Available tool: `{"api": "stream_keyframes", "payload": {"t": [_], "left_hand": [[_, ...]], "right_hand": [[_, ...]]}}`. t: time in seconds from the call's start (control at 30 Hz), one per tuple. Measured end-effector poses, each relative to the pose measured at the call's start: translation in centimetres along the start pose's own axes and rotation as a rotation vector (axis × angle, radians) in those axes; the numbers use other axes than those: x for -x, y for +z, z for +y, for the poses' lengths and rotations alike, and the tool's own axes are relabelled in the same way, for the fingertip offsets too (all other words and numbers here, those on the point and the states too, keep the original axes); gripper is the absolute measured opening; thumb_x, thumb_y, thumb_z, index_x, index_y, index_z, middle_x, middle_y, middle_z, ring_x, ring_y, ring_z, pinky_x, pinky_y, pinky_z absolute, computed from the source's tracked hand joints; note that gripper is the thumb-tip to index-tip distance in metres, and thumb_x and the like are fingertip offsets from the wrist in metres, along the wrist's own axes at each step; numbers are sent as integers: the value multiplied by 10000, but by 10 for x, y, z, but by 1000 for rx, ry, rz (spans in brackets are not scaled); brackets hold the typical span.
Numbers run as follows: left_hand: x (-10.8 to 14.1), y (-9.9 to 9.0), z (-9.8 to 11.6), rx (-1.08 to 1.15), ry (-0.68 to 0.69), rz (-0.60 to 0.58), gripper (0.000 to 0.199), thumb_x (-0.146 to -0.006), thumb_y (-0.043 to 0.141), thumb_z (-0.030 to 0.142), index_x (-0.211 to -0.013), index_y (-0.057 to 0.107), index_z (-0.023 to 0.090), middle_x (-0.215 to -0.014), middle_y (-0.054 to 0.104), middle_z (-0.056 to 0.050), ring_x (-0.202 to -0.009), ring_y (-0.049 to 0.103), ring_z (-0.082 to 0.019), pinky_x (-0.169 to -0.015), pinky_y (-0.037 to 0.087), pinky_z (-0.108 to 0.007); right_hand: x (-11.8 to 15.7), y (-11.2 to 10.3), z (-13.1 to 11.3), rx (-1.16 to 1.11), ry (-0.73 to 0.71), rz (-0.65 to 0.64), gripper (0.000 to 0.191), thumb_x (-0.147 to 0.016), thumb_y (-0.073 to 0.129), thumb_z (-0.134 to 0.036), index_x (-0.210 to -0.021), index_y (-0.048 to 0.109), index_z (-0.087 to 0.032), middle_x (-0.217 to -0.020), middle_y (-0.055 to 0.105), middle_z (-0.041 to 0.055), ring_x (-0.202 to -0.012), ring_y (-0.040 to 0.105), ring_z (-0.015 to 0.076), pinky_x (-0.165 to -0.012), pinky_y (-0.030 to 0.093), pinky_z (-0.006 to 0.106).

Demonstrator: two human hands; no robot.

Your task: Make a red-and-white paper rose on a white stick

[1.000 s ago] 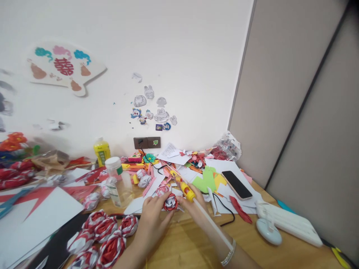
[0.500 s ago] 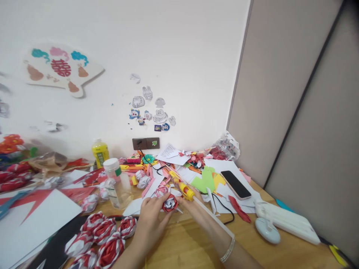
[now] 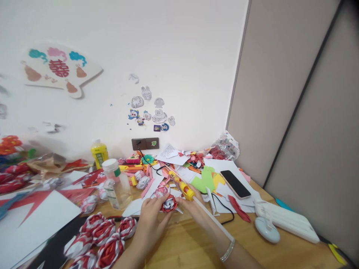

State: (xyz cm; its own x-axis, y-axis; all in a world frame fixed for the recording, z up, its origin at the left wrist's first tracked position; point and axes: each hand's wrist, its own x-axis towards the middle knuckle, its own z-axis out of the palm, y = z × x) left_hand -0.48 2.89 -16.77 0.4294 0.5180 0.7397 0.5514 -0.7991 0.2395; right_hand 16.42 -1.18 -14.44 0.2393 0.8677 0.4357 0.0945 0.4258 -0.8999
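A rolled red-and-white paper rose (image 3: 169, 203) is pinched in my left hand (image 3: 153, 213), thumb on top and fingers curled beside it. My right hand (image 3: 193, 205) is closed around a yellow hot glue gun (image 3: 185, 188), whose handle is hidden in the palm. From the gun's rear, a long whitish glue stick (image 3: 211, 218) runs back over my right forearm. A fingertip of the right hand touches the rose's right side. Just behind it sits a pink-and-white paper rose (image 3: 162, 189). More red-and-white paper roses (image 3: 103, 232) lie grouped left of my left forearm.
Paper scraps (image 3: 206, 179) cover the table's back. A phone (image 3: 235, 184) and a white lamp (image 3: 286, 220) lie right. A clear jar (image 3: 116, 186) and yellow bottle (image 3: 99, 153) stand left, near white sheets (image 3: 47, 220) and blue scissors (image 3: 9, 203). A black cord (image 3: 231, 213) curves beside my right hand.
The rose in my left hand has turned slightly, showing more of its red edge. Otherwise both hands and the glue gun stay put; the view has shifted a little.
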Motion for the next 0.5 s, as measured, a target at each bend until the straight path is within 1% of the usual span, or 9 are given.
{"api": "stream_keyframes", "payload": {"t": [0.1, 0.17, 0.27, 0.43, 0.5], "left_hand": [[-2, 0, 0, -16, -34, -8, 396, -788, 599, 320, -1164, 553, 206, -917, 711, -85, -747, 628, -230, -714, 466, -379], [-3, 0, 1, -19, -77, -17, 396, -776, 607, 321, -1153, 559, 209, -953, 713, -89, -770, 633, -239, -710, 471, -378], [-5, -1, 2, 3, -128, -32, 392, -766, 609, 310, -1142, 562, 209, -983, 714, -86, -789, 636, -240, -706, 482, -374], [-4, -1, 3, 14, -98, -31, 371, -764, 612, 325, -1119, 582, 221, -963, 720, -78, -782, 636, -239, -716, 482, -382], [-4, -1, 3, -3, -105, -34, 370, -760, 614, 321, -1116, 584, 224, -948, 722, -77, -763, 636, -239, -711, 480, -385]], "right_hand": [[-1, -1, 2, -61, 50, -40, 244, -700, 670, -264, -934, 625, -210, -920, 658, 29, -907, 606, 240, -806, 491, 358], [-1, -2, 3, -49, 76, -20, 254, -702, 677, -278, -941, 628, -208, -946, 656, 37, -916, 603, 247, -820, 486, 374], [-1, -2, 4, -58, 85, -17, 229, -703, 681, -292, -911, 640, -205, -923, 657, 36, -908, 610, 250, -815, 493, 384], [2, 0, -2, -82, 65, -6, 207, -696, 689, -309, -872, 652, -205, -829, 663, 30, -882, 621, 250, -772, 517, 368], [2, 1, -6, -71, 70, 16, 255, -700, 684, -339, -912, 654, -199, -869, 675, 47, -896, 623, 251, -768, 520, 361]]}}
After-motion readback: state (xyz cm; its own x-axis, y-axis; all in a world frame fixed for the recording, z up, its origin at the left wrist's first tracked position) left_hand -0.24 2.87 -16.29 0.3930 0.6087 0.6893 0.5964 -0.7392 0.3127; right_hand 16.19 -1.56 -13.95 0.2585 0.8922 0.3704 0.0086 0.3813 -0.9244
